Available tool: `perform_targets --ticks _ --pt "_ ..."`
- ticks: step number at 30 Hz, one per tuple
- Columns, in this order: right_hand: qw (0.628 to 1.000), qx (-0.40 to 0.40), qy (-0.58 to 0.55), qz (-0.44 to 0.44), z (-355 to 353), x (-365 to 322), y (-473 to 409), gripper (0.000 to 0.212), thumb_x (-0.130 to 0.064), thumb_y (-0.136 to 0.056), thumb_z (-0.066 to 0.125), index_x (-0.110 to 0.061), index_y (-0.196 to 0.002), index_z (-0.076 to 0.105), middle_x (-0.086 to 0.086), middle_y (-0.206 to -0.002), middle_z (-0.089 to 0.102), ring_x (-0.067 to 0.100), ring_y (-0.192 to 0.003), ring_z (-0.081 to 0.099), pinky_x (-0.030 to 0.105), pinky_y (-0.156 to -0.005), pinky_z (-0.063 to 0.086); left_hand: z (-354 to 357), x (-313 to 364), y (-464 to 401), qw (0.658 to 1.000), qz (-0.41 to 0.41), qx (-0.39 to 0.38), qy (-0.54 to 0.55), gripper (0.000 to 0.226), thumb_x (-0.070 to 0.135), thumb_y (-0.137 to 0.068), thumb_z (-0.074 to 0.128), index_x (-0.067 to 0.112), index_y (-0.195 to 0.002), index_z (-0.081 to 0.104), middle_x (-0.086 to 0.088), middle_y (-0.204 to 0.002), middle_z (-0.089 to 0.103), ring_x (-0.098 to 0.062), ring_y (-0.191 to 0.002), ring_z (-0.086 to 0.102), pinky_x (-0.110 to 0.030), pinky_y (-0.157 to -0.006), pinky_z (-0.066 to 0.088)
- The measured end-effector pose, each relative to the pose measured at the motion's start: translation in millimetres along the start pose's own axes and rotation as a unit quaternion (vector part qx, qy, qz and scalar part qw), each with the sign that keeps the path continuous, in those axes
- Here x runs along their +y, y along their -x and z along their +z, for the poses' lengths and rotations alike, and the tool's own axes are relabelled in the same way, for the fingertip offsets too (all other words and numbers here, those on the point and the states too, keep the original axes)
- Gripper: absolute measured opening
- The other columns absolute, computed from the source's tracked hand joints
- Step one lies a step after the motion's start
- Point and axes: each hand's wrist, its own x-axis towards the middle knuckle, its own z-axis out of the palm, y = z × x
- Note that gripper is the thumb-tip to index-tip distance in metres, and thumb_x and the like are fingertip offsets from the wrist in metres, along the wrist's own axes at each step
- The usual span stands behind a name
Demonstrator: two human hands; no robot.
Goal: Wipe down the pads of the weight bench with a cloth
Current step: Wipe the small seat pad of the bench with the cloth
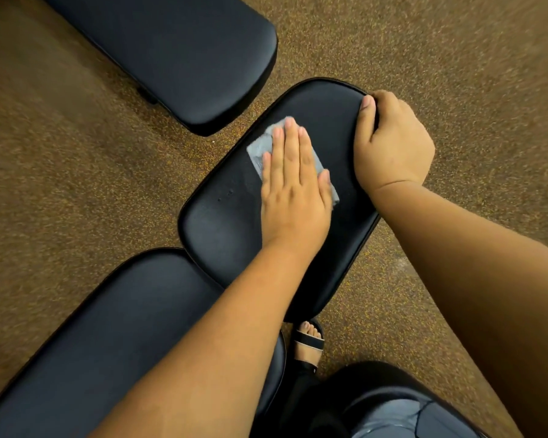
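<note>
Nearest the viewer, below the working hands, a sandalled foot [309, 343] stands on the speckled floor [76, 153], just beside the near end of the seat pad [222, 229], and a long back pad [102, 336] runs off to the lower left, its rounded end tucked against the seat pad's near-left corner. On the seat pad itself the left hand [293, 188] lies flat, fingers straight and together, pressing a folded grey cloth [260, 150] onto the black vinyl; the cloth pokes out past the fingertips and along the thumb side, so it is pinned by the palm, not gripped. To the right of it, the right hand [393, 143] curls over the pad's far-right edge, thumb on top and fingers hidden underneath — a bracing hold on the pad. The likeliest slip, I judge, is the cloth bunching or sliding out from under the flat palm on a fast stroke, since nothing pinches it; pushing toward the left edge could also carry it off onto the floor. The bracing hand covers a patch of vinyl that would go unwiped unless it shifts. Three small dimples sit left of the wiping hand. Beyond the fingertips, across a strip of floor, a second bench pad [184, 52] stands well apart, out of the stroke's way.
</note>
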Motion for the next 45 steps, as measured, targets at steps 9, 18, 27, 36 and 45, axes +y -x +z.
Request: perform_targets --ticks 9,18,27,36,45 --pt "1.000 0.004 0.011 -0.002 1 1 -1 0.044 -0.047 -0.099 0.024 -0.019 -0.110 0.056 0.003 -0.107 0.063 0.032 -0.093 0.059 0.038 -0.071 0.040 6 1 65 1.000 0.007 -0.028 -0.010 0.058 0.029 -0.102 0.025 0.000 -0.152 0.019 -0.016 -0.161 0.017 -0.029 -0.150 0.010 -0.045 -0.121 0.014" --pt "1.000 0.007 0.000 -0.003 1 3 -1 0.043 -0.047 -0.099 0.025 -0.020 -0.110 0.057 0.002 -0.108 0.064 0.030 -0.093 0.060 0.035 -0.068 0.036 -1 7 -5 0.999 0.036 -0.007 -0.002 0.058 0.027 -0.101 0.027 -0.001 -0.151 0.020 -0.018 -0.160 0.018 -0.030 -0.149 0.014 -0.043 -0.122 0.013" --pt "1.000 0.006 -0.006 -0.002 1 3 -2 0.044 -0.048 -0.098 0.025 -0.021 -0.110 0.057 0.001 -0.107 0.064 0.031 -0.095 0.060 0.038 -0.072 0.042 6 -1 94 0.989 0.131 -0.066 -0.002 0.057 0.031 -0.104 0.017 -0.001 -0.152 0.012 -0.016 -0.160 0.009 -0.030 -0.150 0.008 -0.045 -0.122 0.013" --pt "1.000 0.013 -0.018 0.001 3 4 -2 0.044 -0.049 -0.098 0.025 -0.023 -0.111 0.059 -0.001 -0.108 0.065 0.029 -0.095 0.061 0.037 -0.073 0.043 2 9 30 0.997 0.073 -0.039 0.011 0.057 0.026 -0.103 0.027 -0.002 -0.152 0.018 -0.019 -0.161 0.014 -0.030 -0.150 0.010 -0.045 -0.122 0.011" --pt "1.000 0.010 -0.006 -0.007 3 5 0 0.044 -0.049 -0.098 0.026 -0.022 -0.111 0.058 0.001 -0.106 0.064 0.031 -0.093 0.061 0.034 -0.067 0.035 6 12 81 0.996 0.065 -0.062 -0.009 0.059 0.029 -0.104 0.017 -0.001 -0.153 0.008 -0.018 -0.162 0.005 -0.029 -0.151 0.003 -0.045 -0.122 0.011"
